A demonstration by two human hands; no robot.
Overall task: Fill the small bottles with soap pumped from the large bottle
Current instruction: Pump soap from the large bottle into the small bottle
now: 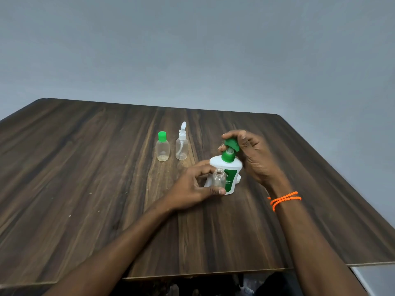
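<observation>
A white soap bottle (226,170) with a green label stands upright on the dark wood-grain surface (85,167), right of centre. Its green pump head (232,143) sits raised on the green collar. The right hand (251,154) wraps over that pump head from the right, fingers (233,134) curled across its top and the thumb against its near-left side; an orange beaded bracelet (284,199) circles the right wrist.

The left hand (192,189) holds a small clear uncapped bottle (219,179) upright just in front of the soap bottle, touching or nearly touching its label. The thumb (217,191) lies across the low near side of the small bottle and the other fingers curl round its far-left side, pinching it between them. Its open mouth sits below the pump head; whether the nozzle lines up over it cannot be told.

Further back and to the left stand 2 more small clear bottles, apart from the hands: a green-capped bottle (163,149) with a trace of yellowish liquid at the bottom, and just to its right a white-topped spray bottle (182,144).
</observation>
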